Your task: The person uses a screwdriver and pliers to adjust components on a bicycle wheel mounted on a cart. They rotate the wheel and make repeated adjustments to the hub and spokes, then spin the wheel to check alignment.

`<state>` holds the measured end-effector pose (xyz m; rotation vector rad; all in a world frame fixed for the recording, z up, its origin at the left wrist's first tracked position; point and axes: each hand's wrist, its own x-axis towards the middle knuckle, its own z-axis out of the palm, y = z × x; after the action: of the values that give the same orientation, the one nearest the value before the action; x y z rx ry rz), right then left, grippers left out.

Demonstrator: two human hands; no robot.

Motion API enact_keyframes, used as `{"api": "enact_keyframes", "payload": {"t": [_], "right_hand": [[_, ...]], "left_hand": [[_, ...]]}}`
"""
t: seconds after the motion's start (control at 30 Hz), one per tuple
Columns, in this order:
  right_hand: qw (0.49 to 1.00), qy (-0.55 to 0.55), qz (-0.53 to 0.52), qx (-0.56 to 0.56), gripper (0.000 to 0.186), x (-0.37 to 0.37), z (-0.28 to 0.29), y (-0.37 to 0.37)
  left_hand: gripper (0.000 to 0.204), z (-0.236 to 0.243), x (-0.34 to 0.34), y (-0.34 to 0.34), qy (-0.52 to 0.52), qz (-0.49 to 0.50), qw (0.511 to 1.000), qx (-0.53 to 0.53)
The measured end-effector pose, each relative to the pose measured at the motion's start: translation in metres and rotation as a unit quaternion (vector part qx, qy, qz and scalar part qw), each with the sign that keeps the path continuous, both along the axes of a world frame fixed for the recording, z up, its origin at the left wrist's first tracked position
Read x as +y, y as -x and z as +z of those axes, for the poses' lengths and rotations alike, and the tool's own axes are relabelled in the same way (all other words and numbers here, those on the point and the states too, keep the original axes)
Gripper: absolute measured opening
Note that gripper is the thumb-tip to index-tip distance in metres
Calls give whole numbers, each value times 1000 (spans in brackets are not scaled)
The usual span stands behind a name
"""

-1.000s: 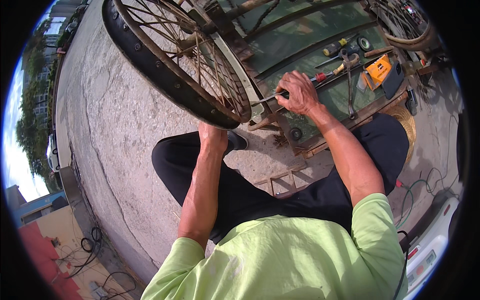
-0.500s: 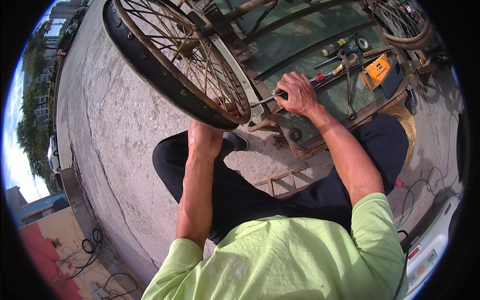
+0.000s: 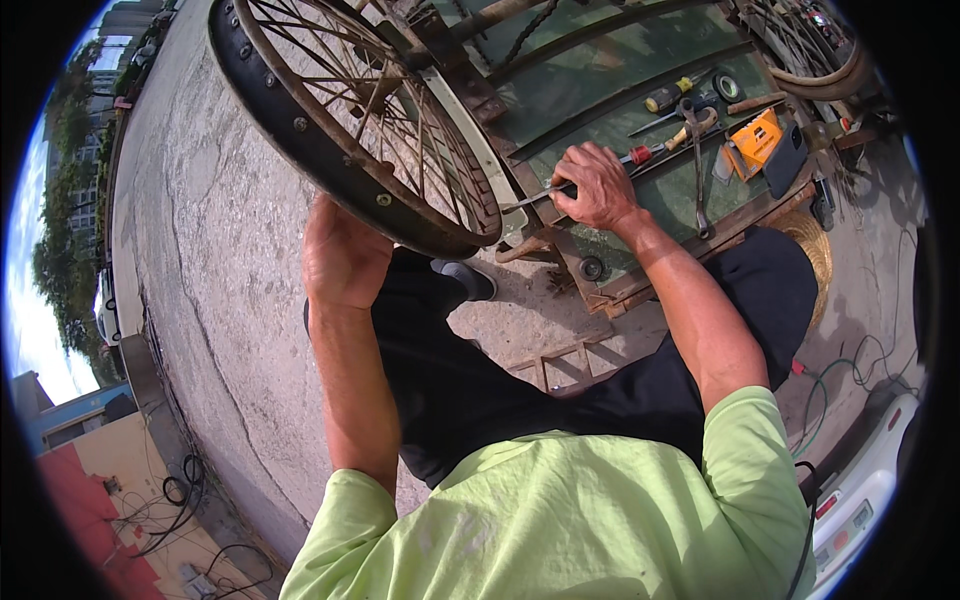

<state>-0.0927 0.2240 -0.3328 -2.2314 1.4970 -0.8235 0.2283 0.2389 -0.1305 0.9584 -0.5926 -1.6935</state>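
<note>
My left hand [image 3: 345, 250] grips the lower left part of the spoked wheel [image 3: 340, 178], a rusty rim with a dark band dotted with round fittings; some of its fingers are hidden behind the rim. My right hand [image 3: 592, 190] is closed on a thin metal tool [image 3: 530, 200], whose far end meets the light metal strut [image 3: 485, 160] beside the wheel. Just beyond it on the green cart bed lie a red-handled tool [image 3: 640, 155], a long wrench [image 3: 700, 205], a yellow-handled screwdriver [image 3: 668, 98], a tape roll [image 3: 728, 86] and an orange box [image 3: 760, 135].
The green cart bed [image 3: 590, 60] has rusty rails and a second wheel [image 3: 815, 75] at upper right. A straw hat [image 3: 815, 265], cables [image 3: 850, 365] and a small metal frame [image 3: 570, 365] are on the concrete ground [image 3: 200, 300]. A white car [image 3: 108, 305] stands far left.
My left hand has shifted left and upward along the rim, and the wheel's fittings have moved round slightly. My right hand and its tool have stayed in place.
</note>
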Motion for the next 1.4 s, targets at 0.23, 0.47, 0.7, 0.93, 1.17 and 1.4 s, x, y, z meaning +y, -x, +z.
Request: {"api": "enact_keyframes", "payload": {"t": [0.23,0.47,0.7,0.93,1.17,1.4], "right_hand": [[1000,-26,-1,6,23,0,5,-1],[1000,-28,3,0,22,1,1,2],[1000,-11,2,3,23,0,-1,1],[1000,-9,-3,22,25,-2,-5,0],[1000,-20,1,4,26,-1,-1,0],[1000,-20,-1,1,24,0,-2,0]], "left_hand": [[54,-32,-3,-17,3,63,998,24],[28,-100,15,7,-87,83,981,-153],[44,-159,17,14,-57,35,974,-215],[45,-146,20,20,-56,28,983,-174],[47,-118,28,23,-48,31,990,-130],[50,-80,29,21,-13,13,993,-114]]}}
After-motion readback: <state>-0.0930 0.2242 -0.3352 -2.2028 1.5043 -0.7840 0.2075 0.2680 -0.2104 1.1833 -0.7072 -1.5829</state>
